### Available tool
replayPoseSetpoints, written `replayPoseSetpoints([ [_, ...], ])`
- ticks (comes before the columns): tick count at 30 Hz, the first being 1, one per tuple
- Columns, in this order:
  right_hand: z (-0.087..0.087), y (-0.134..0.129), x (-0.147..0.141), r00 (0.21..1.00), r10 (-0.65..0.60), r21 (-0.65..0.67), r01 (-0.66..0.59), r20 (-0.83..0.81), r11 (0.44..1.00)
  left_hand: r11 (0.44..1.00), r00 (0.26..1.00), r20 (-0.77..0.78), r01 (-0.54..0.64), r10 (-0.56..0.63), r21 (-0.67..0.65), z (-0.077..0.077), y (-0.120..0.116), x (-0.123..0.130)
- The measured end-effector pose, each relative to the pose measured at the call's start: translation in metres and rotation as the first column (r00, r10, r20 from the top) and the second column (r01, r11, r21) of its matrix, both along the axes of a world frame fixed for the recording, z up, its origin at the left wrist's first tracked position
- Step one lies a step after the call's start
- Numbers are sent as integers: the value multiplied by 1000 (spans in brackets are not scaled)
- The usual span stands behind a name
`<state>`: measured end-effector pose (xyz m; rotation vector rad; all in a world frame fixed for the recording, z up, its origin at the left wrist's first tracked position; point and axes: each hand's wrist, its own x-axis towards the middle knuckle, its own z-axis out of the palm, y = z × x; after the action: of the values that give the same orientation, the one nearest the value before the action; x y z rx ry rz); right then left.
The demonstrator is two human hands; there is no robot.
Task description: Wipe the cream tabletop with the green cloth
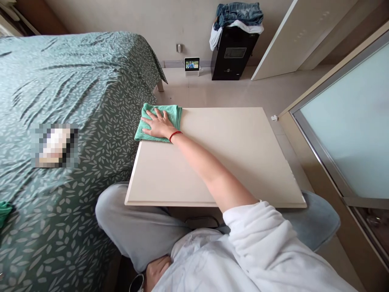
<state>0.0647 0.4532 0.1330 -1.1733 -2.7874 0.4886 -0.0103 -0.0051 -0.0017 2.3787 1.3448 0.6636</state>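
My right hand [157, 123] lies flat with fingers spread on a folded green towel [173, 115]. A red string bracelet [174, 135] circles that wrist. The towel covers the far left corner of a small cream-coloured table [231, 146] and hangs slightly past its edge. Reaching across the tabletop from the lower right is my right arm, in a pushed-up white sleeve. Down by my lap rests my left hand [156, 271], below the table's near edge, with a watch [136, 283] at its wrist. Its fingers are mostly hidden against my shirt.
On the left stands a bed [91, 81] with a green leaf-patterned sheet and a blurred-out object. By the wall are a small screen [191, 66] and a black cabinet [232, 54] topped with jeans [238, 15]. A frosted sliding door [349, 121] borders the right.
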Motion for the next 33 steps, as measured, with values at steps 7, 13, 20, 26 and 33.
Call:
replayPoseSetpoints([
  [7, -11, -100, 24, 955, 292, 48, -295, 56, 954, 999, 998, 50, -36, 37, -7, 1, 1, 2],
  [13, -31, -204, 51, 711, 701, 202, -694, 46, 691, 999, 997, 61, -49, 49, 3, 1, 0, 3],
  [20, -25, -111, -9, 902, 429, 98, -432, 52, 897, 999, 999, 29, -41, 41, 9, 0, -2, 4],
  [26, -5, -20, 42, 995, -70, -34, 72, 68, 997, 999, 1000, 9, -30, 30, 28, 0, -1, 2],
  [33, -21, -19, 256, 788, -602, 25, 604, 130, 797, 999, 999, 36, 1, -3, 47, -4, 1, -1],
])
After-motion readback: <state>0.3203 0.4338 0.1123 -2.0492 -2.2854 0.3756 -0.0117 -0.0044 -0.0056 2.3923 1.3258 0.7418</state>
